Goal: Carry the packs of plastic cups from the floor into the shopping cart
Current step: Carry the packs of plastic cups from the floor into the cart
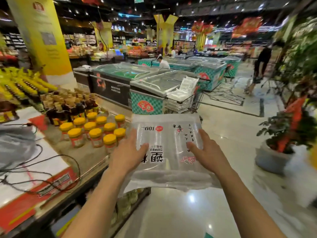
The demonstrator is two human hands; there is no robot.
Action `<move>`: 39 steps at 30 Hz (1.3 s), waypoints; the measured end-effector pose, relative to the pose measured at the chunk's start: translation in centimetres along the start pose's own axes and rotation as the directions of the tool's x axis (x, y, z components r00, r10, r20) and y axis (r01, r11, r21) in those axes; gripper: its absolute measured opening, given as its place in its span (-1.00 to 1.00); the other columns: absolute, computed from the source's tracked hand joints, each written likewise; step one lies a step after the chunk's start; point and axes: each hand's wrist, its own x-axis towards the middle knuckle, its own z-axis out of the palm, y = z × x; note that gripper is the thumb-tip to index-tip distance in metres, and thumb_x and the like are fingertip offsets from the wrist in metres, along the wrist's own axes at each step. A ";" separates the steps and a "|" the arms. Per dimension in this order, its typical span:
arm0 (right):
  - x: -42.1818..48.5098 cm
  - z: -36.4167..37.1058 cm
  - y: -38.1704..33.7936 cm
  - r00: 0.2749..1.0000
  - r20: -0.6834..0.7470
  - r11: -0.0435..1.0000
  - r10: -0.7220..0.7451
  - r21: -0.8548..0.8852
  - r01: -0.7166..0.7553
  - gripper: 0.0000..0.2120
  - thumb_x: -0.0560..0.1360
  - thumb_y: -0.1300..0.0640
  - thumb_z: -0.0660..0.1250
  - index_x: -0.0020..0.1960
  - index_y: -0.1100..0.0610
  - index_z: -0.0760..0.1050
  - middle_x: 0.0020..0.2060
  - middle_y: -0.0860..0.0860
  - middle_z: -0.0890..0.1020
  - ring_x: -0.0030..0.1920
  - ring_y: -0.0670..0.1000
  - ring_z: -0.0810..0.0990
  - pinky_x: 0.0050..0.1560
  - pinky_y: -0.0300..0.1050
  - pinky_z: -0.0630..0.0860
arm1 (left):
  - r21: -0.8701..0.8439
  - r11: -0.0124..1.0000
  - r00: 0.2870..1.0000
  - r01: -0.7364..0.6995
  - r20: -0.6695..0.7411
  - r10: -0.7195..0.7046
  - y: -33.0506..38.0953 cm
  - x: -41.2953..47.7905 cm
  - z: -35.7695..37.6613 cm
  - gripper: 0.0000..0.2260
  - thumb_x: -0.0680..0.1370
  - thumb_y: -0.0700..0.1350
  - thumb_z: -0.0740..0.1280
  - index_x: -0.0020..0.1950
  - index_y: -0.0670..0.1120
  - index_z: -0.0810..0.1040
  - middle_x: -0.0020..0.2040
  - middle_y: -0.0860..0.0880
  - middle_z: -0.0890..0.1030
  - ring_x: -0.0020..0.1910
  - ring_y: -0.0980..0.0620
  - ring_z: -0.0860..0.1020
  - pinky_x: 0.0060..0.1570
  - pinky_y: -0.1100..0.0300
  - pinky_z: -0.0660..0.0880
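A clear pack of plastic cups with black and red print is held flat in front of me at chest height. My left hand grips its left edge, thumb on top. Its right edge is held by my right hand, thumb lying on the top face. Ahead, beside a teal freezer, stands the wire shopping cart, and several other white packs of cups lean inside it. The pack is well short of the cart.
On my left a display table carries yellow-lidded jars, dark bottles and loose black cables. Chest freezers line the aisle ahead. A potted plant stands at the right. A person in black stands farther back on the shiny floor.
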 end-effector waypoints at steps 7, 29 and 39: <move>13.5 0.2 1.9 0.978 -0.168 0.990 0.125 -0.047 -0.135 -0.28 0.55 -0.17 0.26 0.58 0.07 0.06 0.41 0.12 0.41 0.37 0.14 0.41 0.17 -0.08 0.34 | -0.058 0.986 0.981 -0.159 0.100 0.164 2.0 18.9 5.9 -0.37 0.58 0.19 0.19 0.57 0.06 0.05 0.34 -0.18 0.48 0.28 -0.19 0.46 0.11 0.03 0.39; 54.3 -6.3 21.5 0.868 -0.366 0.929 0.336 -0.025 -0.370 -0.29 0.55 -0.22 0.22 0.57 -0.04 0.01 0.40 0.13 0.38 0.37 0.16 0.38 0.20 0.00 0.34 | -0.147 0.926 0.884 -0.348 0.276 0.376 20.2 63.2 29.9 -0.34 0.57 0.23 0.19 0.59 0.07 0.03 0.44 -0.17 0.38 0.37 -0.17 0.39 0.26 -0.04 0.37; 78.0 -10.6 29.4 0.903 -0.295 0.942 0.312 -0.025 -0.334 -0.29 0.53 -0.24 0.22 0.56 -0.05 0.01 0.39 0.14 0.40 0.39 0.13 0.35 0.21 -0.02 0.33 | -0.185 0.943 0.913 -0.278 0.255 0.319 28.1 83.3 38.0 -0.34 0.58 0.17 0.23 0.59 0.08 0.01 0.43 -0.12 0.42 0.36 -0.16 0.42 0.22 0.01 0.39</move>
